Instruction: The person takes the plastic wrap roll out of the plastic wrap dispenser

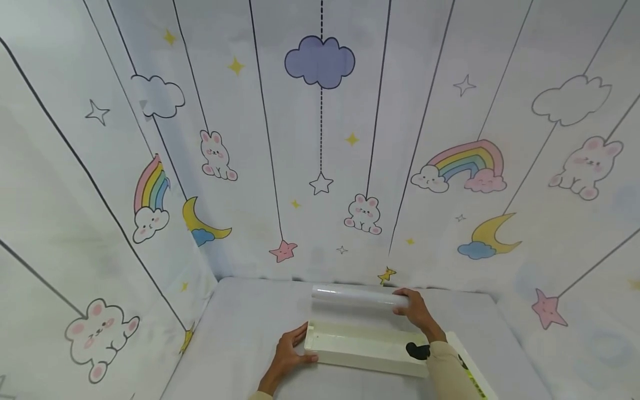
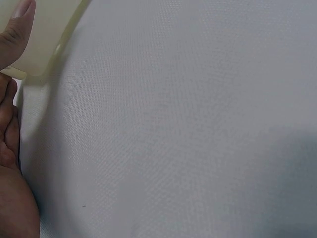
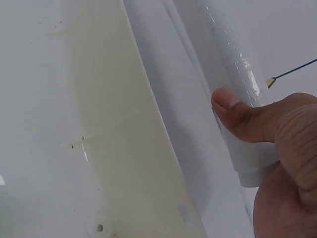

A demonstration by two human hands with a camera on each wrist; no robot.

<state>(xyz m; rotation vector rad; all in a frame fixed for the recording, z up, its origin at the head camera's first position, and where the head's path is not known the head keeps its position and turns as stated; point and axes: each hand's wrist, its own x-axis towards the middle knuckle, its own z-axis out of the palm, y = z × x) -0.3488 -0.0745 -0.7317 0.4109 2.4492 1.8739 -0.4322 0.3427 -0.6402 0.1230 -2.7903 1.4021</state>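
My right hand (image 1: pixel 417 312) grips the right end of a shiny roll of clear film (image 1: pixel 355 295), its thumb lying across the film in the right wrist view. The roll lies behind a long, open cream plastic box (image 1: pixel 370 361), roughly parallel to it. At the box's left end my left hand (image 1: pixel 289 351) holds on, thumb on the near side and fingers round the far corner. Only the thumb and the folded fingers of the left hand (image 2: pixel 10 124) show at the edge of the left wrist view. Inside the box (image 3: pixel 133 148), no roll lies.
A long white piece with a yellow-green label (image 1: pixel 475 378) lies right of the box, partly behind the right sleeve (image 1: pixel 447 366). A black object (image 1: pixel 417 351) sits at the right wrist. A white-covered table (image 1: pixel 240 311) meets printed cloth walls (image 1: pixel 320 222) at the back.
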